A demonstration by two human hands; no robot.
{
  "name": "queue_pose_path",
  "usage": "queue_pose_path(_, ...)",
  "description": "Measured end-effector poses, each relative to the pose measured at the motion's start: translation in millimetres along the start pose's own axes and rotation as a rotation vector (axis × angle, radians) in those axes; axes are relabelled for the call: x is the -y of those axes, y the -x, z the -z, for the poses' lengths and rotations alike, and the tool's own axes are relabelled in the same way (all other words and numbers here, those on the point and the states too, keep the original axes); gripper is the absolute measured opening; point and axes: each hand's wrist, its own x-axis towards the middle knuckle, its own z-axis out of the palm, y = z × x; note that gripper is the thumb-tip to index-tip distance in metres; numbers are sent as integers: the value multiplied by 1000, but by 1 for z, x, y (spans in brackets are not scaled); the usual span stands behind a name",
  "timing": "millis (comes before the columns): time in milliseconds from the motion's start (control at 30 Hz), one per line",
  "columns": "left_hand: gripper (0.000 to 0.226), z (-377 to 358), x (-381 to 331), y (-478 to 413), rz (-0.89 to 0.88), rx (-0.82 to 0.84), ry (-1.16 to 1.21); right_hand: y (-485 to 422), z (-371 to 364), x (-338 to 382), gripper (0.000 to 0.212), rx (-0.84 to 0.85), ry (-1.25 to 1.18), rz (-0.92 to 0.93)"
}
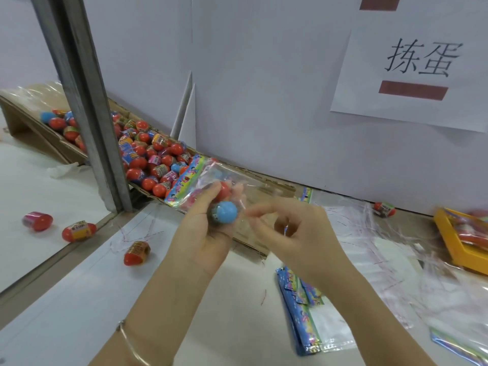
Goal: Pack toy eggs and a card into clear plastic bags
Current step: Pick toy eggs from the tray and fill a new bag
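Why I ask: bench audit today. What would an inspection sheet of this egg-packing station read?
Surface: white table, thin red strips scattered on it.
Job's things: clear plastic bag with colourful card, raised; blue egg and red egg against it, whether inside unclear; cardboard tray full of toy eggs; stack of blue-carded bags; heap of empty clear bags.
Clutter: four loose eggs on the table; yellow tray at the right edge.
Grippers: left hand holds the bag and both eggs; right hand pinches the bag's clear edge.
Cables: nothing seen.
Surroundings: white partition, paper sign, metal post.
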Motion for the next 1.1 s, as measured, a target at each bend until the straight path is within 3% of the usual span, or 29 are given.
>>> queue_pose_path(67, 28, 5, -13, -5, -28, -41, -19, -4, 1, -1, 19, -25, -38, -14)
queue_pose_path(133, 15, 8, -20, -7, -38, -26, -35, -8, -7, -2, 23, 44, 69, -10)
queue_pose_path(267, 37, 8, -13, -7, -5, 48, -111, -11, -27, -3, 16, 41, 252, -19)
queue_pose_path(333, 48, 8, -9, -6, 33, 82, -37, -12, -28, -4, 15, 6, 249, -12)
queue_pose_path(533, 51, 19, -6, -11, 132, 67, 204, -8, -28, -1, 15, 8, 221, 3)
queue_pose_path(633, 49, 25, -21, -16, 142, -7, 254, -19, -30, -2, 5, -236, -60, -42)
queue_pose_path(700, 46, 30, -36, -19, 82, -42, 269, -38, -29, -18, 23, -438, -181, -155)
queue_pose_path(733, 45, 33, -42, -20, 44, -56, 263, -48, -30, -28, 23, -432, -136, -213)
queue_pose_path(800, 43, 37, -49, -22, -11, -70, 255, -63, -39, -48, 10, -198, 76, -299)
queue_pose_path(867, 43, 38, -51, -21, -33, -57, 251, -69, -53, -67, 31, 105, 297, -302)
queue_pose_path(933, 42, 36, -52, -19, -49, -52, 237, -71, -70, -80, 48, 252, 511, -210)
queue_pose_path(1033, 51, 30, -49, -17, -74, -61, 183, -70, -88, -87, 46, 170, 682, -81)
queue_pose_path(1100, 55, 28, -46, -17, -77, -64, 151, -66, -87, -86, 34, 44, 399, -186)
